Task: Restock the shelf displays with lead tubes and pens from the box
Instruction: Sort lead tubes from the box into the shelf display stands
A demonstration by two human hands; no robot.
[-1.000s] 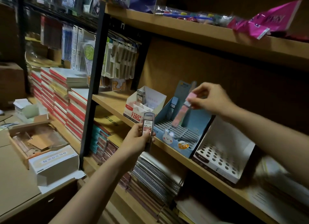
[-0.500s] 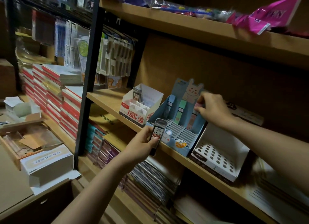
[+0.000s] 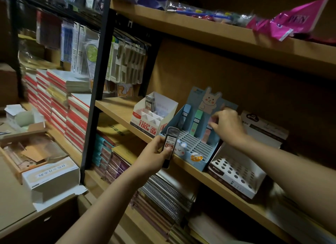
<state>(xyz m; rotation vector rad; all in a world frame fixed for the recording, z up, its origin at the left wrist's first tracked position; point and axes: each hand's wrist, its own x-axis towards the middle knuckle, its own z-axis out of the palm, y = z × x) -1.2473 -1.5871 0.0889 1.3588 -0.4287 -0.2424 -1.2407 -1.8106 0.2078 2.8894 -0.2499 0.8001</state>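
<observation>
1. Our left hand (image 3: 156,152) has its grip closed around a dark lead tube (image 3: 170,146) with a red-and-white label, thumb on its near edge, the tube upright and tilted slightly, in front of the shelf edge.
2. Our right hand (image 3: 227,127) reaches into the blue display box (image 3: 195,151) (the one with the rabbit cutout on its back panel), fingers curled and pinching the top of a pink lead tube (image 3: 207,134) that stands in the back row of slots.
3. To the left of the pink tube, in the same back row, stand a green lead tube (image 3: 197,122) and a blue lead tube (image 3: 185,114), both leaning against the back panel.
4. The blue display box sits on the wooden shelf (image 3: 118,107); the dark tube in our left hand hovers just beside the box's front left corner.
5. Left of it on the same shelf is a white display box (image 3: 145,122) with red print, holding one dark tube (image 3: 150,102) at its back.
6. Right of the blue box, a white tray with round holes (image 3: 234,172) rests tilted on the shelf.
7. Further out, at lower left, an open cardboard box (image 3: 27,151) and a white carton (image 3: 52,178) lie on a brown surface (image 3: 11,198).
</observation>
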